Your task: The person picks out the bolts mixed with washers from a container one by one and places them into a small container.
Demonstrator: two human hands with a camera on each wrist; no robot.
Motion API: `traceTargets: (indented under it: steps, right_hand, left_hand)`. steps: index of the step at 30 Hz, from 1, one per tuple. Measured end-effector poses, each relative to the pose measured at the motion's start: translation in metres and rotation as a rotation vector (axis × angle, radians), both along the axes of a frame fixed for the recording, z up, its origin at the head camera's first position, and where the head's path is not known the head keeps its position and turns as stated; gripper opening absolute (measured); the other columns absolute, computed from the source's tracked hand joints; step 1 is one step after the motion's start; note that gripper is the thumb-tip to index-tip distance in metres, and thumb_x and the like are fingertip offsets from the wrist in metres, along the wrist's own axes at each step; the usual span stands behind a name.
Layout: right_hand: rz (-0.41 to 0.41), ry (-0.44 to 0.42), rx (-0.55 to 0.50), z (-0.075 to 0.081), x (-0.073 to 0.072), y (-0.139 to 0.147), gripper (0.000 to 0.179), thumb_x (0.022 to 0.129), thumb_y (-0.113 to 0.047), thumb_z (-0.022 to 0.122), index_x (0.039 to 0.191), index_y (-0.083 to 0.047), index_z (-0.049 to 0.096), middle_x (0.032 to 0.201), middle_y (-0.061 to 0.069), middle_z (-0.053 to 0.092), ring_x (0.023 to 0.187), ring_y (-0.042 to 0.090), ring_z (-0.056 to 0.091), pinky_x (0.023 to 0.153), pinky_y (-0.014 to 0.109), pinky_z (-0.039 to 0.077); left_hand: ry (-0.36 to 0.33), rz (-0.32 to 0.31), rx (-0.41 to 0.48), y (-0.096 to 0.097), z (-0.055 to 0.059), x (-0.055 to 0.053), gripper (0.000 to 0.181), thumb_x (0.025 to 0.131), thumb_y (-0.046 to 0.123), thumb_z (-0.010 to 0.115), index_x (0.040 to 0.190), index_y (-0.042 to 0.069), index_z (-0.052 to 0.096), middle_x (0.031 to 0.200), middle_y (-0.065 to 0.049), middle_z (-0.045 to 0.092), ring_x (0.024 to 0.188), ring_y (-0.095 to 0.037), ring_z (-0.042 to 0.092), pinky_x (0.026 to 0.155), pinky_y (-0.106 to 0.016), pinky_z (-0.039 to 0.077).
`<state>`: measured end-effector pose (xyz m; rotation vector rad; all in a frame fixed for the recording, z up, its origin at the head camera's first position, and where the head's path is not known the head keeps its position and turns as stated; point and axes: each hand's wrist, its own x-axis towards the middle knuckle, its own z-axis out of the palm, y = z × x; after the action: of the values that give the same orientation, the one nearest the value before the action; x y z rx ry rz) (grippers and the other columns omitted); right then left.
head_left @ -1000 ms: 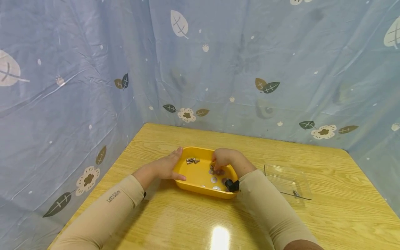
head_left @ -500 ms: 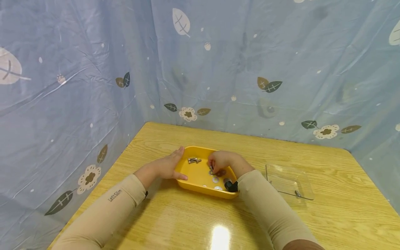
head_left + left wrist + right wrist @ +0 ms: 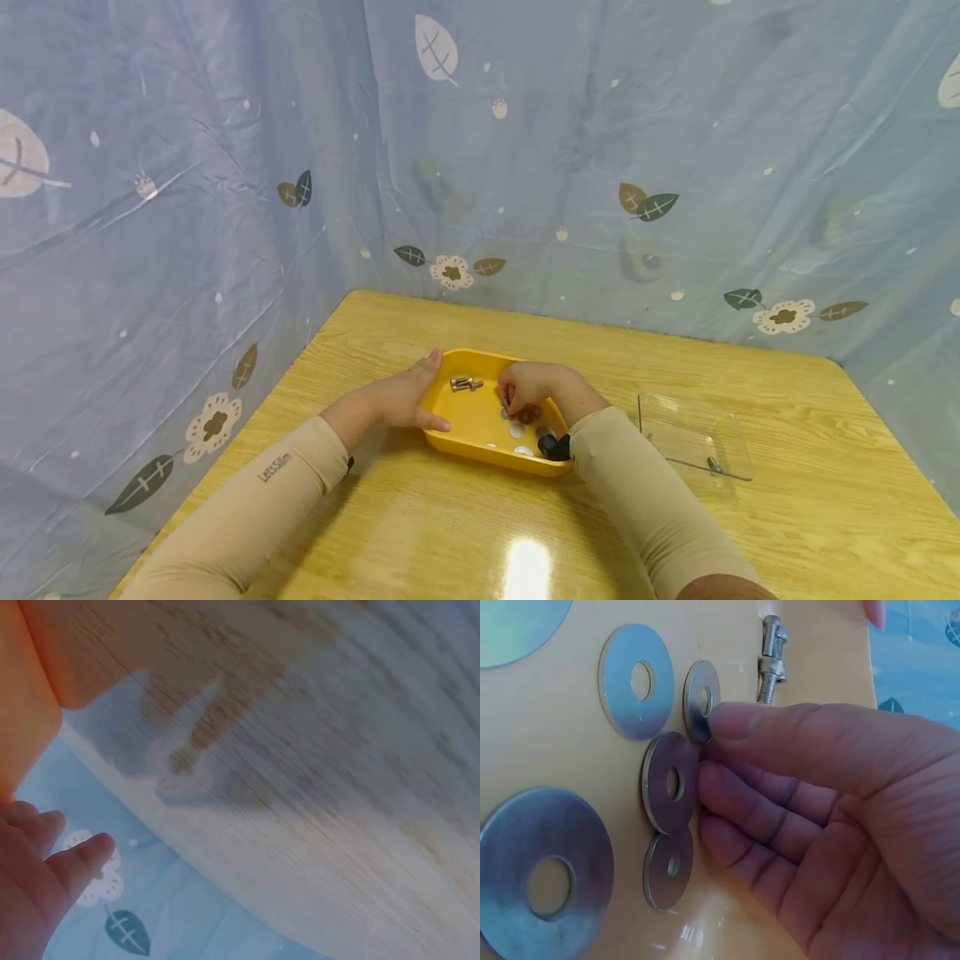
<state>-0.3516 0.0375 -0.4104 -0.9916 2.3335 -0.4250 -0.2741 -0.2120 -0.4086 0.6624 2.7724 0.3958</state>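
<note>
A shallow yellow tray [image 3: 487, 454] lies on the table. My left hand [image 3: 397, 400] is spread against its left end, the thumb over the near rim; the left wrist view shows some of its fingers stretched out beside the tray. Inside the tray, my right hand [image 3: 532, 385] pinches a small metal washer [image 3: 703, 690] at its thumb tip, the other fingers curled. Close to these fingers are a dark washer [image 3: 667, 780] and a smaller washer [image 3: 667, 870] overlapping it. Larger washers [image 3: 544, 870] lie farther left in the right wrist view.
Several bolts [image 3: 465, 384] lie in the tray's far left part. A clear plastic box [image 3: 690, 433] with a small metal piece [image 3: 714, 464] stands to the right on the wooden table [image 3: 420, 533]. A blue patterned curtain [image 3: 525, 167] hangs behind and at the left.
My right hand has shifted slightly left within the tray, its fingers coming together at the washer. My left hand keeps its place at the tray's end.
</note>
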Motion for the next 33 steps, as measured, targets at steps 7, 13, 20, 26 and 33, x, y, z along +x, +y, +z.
traceTargets:
  steps: [7, 13, 20, 26, 33]
  right_hand:
    - [0.026, 0.025, -0.012, 0.001, -0.001, -0.002, 0.008, 0.083, -0.005, 0.064, 0.088, -0.010, 0.062, 0.078, -0.002, 0.058, 0.068, 0.012, 0.051, 0.063, 0.025, 0.044]
    - [0.043, 0.039, -0.029, 0.012, -0.001, -0.002, 0.010, 0.082, -0.006, 0.065, 0.092, -0.008, 0.063, 0.081, -0.002, 0.058, 0.072, 0.012, 0.052, 0.067, 0.025, 0.046]
    - [0.037, 0.036, -0.049, 0.027, -0.003, 0.006, 0.012, 0.083, -0.009, 0.066, 0.094, -0.009, 0.062, 0.083, -0.002, 0.059, 0.075, 0.012, 0.053, 0.069, 0.024, 0.046]
    - [0.009, -0.008, -0.154, 0.041, -0.006, 0.020, 0.012, 0.083, -0.006, 0.064, 0.095, -0.007, 0.062, 0.083, 0.001, 0.060, 0.076, 0.013, 0.053, 0.070, 0.025, 0.046]
    - [-0.026, -0.071, -0.281, 0.069, -0.005, 0.045, 0.015, 0.086, -0.006, 0.061, 0.100, 0.000, 0.059, 0.087, 0.005, 0.059, 0.080, 0.018, 0.055, 0.077, 0.032, 0.048]
  left_hand:
    - [-0.003, 0.008, -0.022, 0.002, 0.003, 0.004, 0.117, 0.073, 0.066, 0.058, 0.145, 0.001, -0.007, 0.151, -0.013, -0.011, 0.139, -0.028, 0.002, 0.111, -0.039, 0.011]
    - [0.014, 0.011, -0.059, 0.003, 0.005, 0.004, 0.116, 0.073, 0.066, 0.058, 0.145, 0.001, -0.006, 0.151, -0.013, -0.010, 0.139, -0.028, 0.003, 0.111, -0.039, 0.012]
    - [0.018, 0.018, -0.105, 0.004, 0.007, 0.004, 0.116, 0.073, 0.068, 0.057, 0.146, 0.003, -0.007, 0.151, -0.011, -0.010, 0.139, -0.028, 0.003, 0.111, -0.041, 0.013]
    - [0.026, 0.021, -0.130, 0.006, 0.010, 0.006, 0.115, 0.074, 0.067, 0.056, 0.146, 0.002, -0.005, 0.151, -0.012, -0.008, 0.139, -0.030, 0.005, 0.110, -0.044, 0.015]
    - [0.044, 0.023, -0.161, 0.006, 0.011, 0.006, 0.115, 0.073, 0.071, 0.054, 0.146, 0.002, -0.003, 0.152, -0.012, -0.006, 0.139, -0.030, 0.005, 0.108, -0.049, 0.018]
